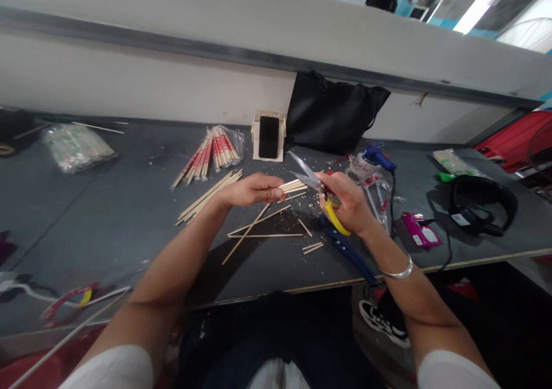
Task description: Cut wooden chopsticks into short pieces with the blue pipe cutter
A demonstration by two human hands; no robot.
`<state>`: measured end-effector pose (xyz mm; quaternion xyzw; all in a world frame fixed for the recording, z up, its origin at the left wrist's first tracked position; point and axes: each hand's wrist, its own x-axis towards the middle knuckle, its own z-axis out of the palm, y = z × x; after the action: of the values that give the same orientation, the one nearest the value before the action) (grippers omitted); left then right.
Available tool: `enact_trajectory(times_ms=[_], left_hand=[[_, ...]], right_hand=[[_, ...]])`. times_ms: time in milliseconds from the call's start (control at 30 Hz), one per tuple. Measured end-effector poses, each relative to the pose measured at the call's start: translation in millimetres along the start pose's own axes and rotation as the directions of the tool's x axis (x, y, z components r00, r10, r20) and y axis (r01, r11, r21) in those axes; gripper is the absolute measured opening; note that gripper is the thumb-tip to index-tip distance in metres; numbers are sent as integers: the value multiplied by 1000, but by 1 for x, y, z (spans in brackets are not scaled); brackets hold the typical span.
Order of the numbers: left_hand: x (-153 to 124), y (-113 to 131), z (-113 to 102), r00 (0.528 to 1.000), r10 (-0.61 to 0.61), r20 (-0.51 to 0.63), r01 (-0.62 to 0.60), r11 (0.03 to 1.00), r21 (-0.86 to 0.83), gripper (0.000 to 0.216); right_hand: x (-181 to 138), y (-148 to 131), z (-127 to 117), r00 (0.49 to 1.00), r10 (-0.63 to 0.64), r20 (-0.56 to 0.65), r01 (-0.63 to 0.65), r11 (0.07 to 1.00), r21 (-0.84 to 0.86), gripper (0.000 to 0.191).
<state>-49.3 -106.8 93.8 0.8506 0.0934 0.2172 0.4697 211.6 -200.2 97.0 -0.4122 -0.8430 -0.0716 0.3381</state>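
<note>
My left hand [252, 190] is closed round a small bundle of wooden sticks [294, 186], holding them level above the grey table [107, 210]. My right hand [347, 202] grips yellow-handled scissors [321, 196], whose open blades point up and left, right at the sticks' free ends. Loose sticks [263, 228] and short cut pieces [311, 246] lie on the table under both hands, with fine wood crumbs around them.
More bare sticks [209, 196] and wrapped chopsticks [215, 150] lie to the left. A bag of sticks [75, 145], a phone in a stand [268, 137], a black bag [332, 115], a blue glue gun [377, 157], blue pliers [349, 251], headphones [480, 205] and a pink packet [420, 231] surround the spot.
</note>
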Motion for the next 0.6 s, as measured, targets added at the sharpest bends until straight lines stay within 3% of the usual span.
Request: enact_trajectory(times_ms=[267,600], left_hand=[[-3,-5,-1,1000,-23,-7,22,993,-116,48],[-2,-5,1,999,-31,15,32,997,-67,49]], right_hand=[[-1,4,-5,997,-20,68,20,1000,-11,62],[-2,1,-4,994,-56,91,59,998,-33,64]])
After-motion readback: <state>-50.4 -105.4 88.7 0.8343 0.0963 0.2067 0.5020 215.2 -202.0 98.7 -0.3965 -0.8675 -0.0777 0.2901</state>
